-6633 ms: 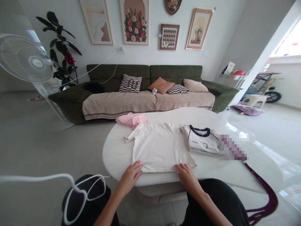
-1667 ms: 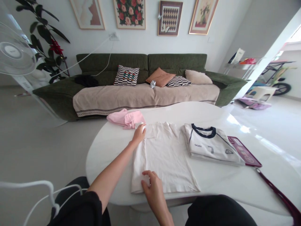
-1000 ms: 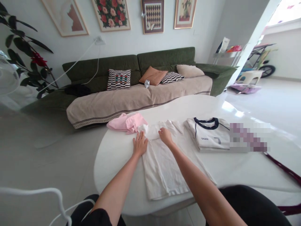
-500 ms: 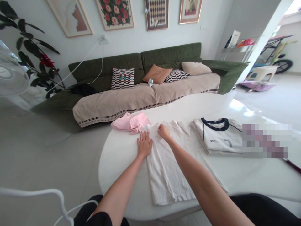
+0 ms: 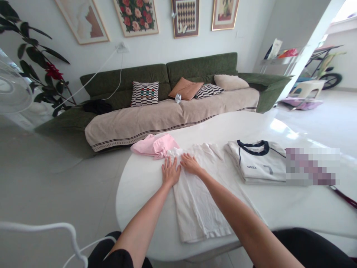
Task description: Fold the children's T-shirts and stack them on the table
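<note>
A white garment [image 5: 203, 208] lies spread on the white table [image 5: 145, 230], with creases running down its length and its kind unclear. My left hand [image 5: 170, 172] rests flat on its upper left edge, fingers spread. Close beside it, my right hand [image 5: 191, 163] lies palm down on the upper part of the cloth with the fingers stretched out. Just beyond my left fingertips sits a crumpled pink cloth [image 5: 152, 145], touching the white garment's top corner. To the right is a folded white shirt [image 5: 258, 160] with a dark collar and a number 7.
Right of the shirt, a blurred-out patch hides something, with a dark red strap [image 5: 344, 197] trailing from it. A green sofa [image 5: 200, 63] with cushions stands behind the table. A white curved tube [image 5: 41, 226] is at lower left, a fan [image 5: 12, 89] at far left.
My right hand has opened from a closed fist and moved slightly left, now flat on the white garment. My left hand has stayed in place.
</note>
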Motion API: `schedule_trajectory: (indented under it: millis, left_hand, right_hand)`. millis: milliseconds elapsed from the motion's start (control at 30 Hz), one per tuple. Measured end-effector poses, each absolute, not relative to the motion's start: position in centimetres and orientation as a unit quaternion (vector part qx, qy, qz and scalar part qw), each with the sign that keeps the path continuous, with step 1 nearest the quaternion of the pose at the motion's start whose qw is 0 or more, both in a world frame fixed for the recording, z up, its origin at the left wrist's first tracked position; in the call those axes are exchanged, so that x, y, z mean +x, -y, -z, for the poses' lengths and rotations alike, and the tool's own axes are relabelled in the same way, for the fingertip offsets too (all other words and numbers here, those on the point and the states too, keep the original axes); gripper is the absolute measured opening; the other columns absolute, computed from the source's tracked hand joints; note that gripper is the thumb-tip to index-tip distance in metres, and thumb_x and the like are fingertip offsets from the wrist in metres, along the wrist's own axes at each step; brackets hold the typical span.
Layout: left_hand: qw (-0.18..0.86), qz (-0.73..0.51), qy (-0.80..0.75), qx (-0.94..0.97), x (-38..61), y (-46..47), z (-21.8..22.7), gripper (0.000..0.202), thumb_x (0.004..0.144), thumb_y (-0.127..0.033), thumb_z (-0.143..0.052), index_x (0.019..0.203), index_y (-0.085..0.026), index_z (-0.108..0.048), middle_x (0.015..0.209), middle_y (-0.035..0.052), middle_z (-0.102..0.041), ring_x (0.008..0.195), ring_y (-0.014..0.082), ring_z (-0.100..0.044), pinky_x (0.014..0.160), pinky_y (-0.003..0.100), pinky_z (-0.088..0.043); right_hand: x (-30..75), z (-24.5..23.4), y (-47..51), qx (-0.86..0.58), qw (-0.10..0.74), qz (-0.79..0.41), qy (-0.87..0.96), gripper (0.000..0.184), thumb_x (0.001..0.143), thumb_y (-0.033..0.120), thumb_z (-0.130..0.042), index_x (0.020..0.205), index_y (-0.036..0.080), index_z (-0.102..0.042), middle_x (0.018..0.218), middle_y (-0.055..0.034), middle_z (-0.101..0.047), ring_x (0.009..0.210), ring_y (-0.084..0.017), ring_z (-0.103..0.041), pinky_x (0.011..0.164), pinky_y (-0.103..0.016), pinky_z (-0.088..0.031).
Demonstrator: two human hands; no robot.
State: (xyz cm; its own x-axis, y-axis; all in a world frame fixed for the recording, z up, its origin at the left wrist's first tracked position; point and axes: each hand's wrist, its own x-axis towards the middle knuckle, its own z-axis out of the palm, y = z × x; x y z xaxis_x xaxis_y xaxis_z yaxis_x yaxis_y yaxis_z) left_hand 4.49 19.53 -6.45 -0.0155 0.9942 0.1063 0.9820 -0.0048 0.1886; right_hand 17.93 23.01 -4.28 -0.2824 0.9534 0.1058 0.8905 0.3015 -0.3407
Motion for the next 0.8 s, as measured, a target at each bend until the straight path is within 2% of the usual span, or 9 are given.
schedule_trajectory:
  millis: [67, 133, 200, 267, 333, 433, 533, 700, 800]
  left_hand:
    - [0.031, -0.104, -0.704, 0.702, 4.5, -19.5, 6.4, 0.054, 0.088, -0.045, -0.028, 0.138, -0.027, -0.021, 0.147, 0.0072, -0.014, 0.133, 0.0264, -0.012, 0.104, 0.046, -0.016]
    - [0.031, -0.105, -0.703, 0.702, 4.5, -19.4, 6.3, 0.055, 0.087, -0.045, -0.028, 0.138, -0.027, -0.021, 0.147, 0.0075, -0.014, 0.133, 0.0263, -0.012, 0.104, 0.045, -0.016]
    - [0.032, -0.103, -0.706, 0.7, 4.6, -19.4, 6.2, 0.055, 0.087, -0.045, -0.029, 0.138, -0.027, -0.02, 0.147, 0.0063, -0.014, 0.133, 0.0256, -0.012, 0.104, 0.045, -0.016]
    - [0.032, -0.099, -0.711, 0.695, 4.6, -19.4, 6.1, 0.054, 0.087, -0.044, -0.029, 0.138, -0.028, -0.02, 0.147, 0.0046, -0.015, 0.133, 0.0247, -0.012, 0.104, 0.044, -0.016]
    - [0.032, -0.099, -0.715, 0.692, 4.7, -19.4, 6.1, 0.054, 0.087, -0.044, -0.03, 0.138, -0.029, -0.021, 0.147, 0.0033, -0.016, 0.133, 0.0241, -0.011, 0.105, 0.044, -0.016]
    - [0.031, -0.11, -0.708, 0.697, 4.6, -19.4, 6.2, 0.054, 0.087, -0.044, -0.03, 0.138, -0.029, -0.022, 0.146, 0.0034, -0.017, 0.133, 0.0247, -0.013, 0.104, 0.044, -0.016]
    - [0.03, -0.12, -0.702, 0.701, 4.6, -19.4, 6.3, 0.054, 0.087, -0.044, -0.03, 0.138, -0.028, -0.022, 0.146, 0.0049, -0.018, 0.133, 0.0258, -0.014, 0.104, 0.045, -0.017]
    - [0.035, -0.112, -0.707, 0.698, 4.5, -19.4, 6.2, 0.055, 0.087, -0.045, -0.03, 0.138, -0.029, -0.02, 0.146, 0.0036, -0.017, 0.133, 0.0253, -0.013, 0.104, 0.045, -0.017]
    - [0.038, -0.114, -0.702, 0.702, 4.5, -19.4, 6.2, 0.055, 0.087, -0.044, -0.03, 0.138, -0.029, -0.02, 0.146, 0.0043, -0.017, 0.133, 0.026, -0.013, 0.104, 0.046, -0.017]
  right_hand:
    - [20.1, 3.5, -24.0, -0.612, 0.157, -0.093, 0.77, 0.046, 0.088, 0.031, -0.034, 0.132, 0.017, -0.035, 0.139, -0.0086, -0.034, 0.128, -0.018, -0.027, 0.099, -0.031, -0.026]
    - [23.3, 2.6, -25.1, -0.661, 0.169, -0.074, 0.727, 0.046, 0.088, 0.021, -0.029, 0.132, 0.009, -0.031, 0.139, -0.0151, -0.032, 0.128, -0.019, -0.025, 0.1, -0.032, -0.024]
    - [26.8, 1.9, -26.0, -0.706, 0.169, -0.065, 0.685, 0.045, 0.085, 0.011, -0.028, 0.128, 0.002, -0.036, 0.132, -0.0214, -0.038, 0.125, -0.022, -0.031, 0.099, -0.033, -0.025]
    - [29.8, 1.7, -26.6, -0.731, 0.155, -0.075, 0.66, 0.04, 0.081, 0.008, -0.033, 0.118, -0.001, -0.045, 0.119, -0.0243, -0.05, 0.116, -0.024, -0.043, 0.093, -0.032, -0.032]
    - [31.9, 1.9, -26.8, -0.741, 0.139, -0.092, 0.651, 0.034, 0.078, 0.01, -0.042, 0.108, 0.0, -0.053, 0.107, -0.0236, -0.057, 0.105, -0.025, -0.052, 0.086, -0.03, -0.037]
    - [33.2, 2.3, -26.9, -0.749, 0.13, -0.11, 0.64, 0.031, 0.073, 0.017, -0.053, 0.101, 0.004, -0.059, 0.098, -0.02, -0.062, 0.096, -0.025, -0.057, 0.077, -0.027, -0.041]
    - [33.5, 2.1, -26.9, -0.768, 0.141, -0.118, 0.614, 0.029, 0.072, 0.019, -0.051, 0.098, 0.008, -0.062, 0.094, -0.0164, -0.064, 0.092, -0.023, -0.059, 0.073, -0.025, -0.041]
    - [34.4, 1.1, -27.1, -0.818, 0.19, -0.106, 0.532, 0.039, 0.074, 0.02, -0.043, 0.106, 0.003, -0.058, 0.101, -0.0216, -0.061, 0.091, -0.024, -0.059, 0.068, -0.026, -0.041]
    - [35.0, 0.5, -27.0, -0.824, 0.205, -0.125, 0.513, 0.036, 0.073, 0.026, -0.047, 0.096, 0.004, -0.063, 0.088, -0.0184, -0.065, 0.079, -0.022, -0.061, 0.06, -0.024, -0.04]
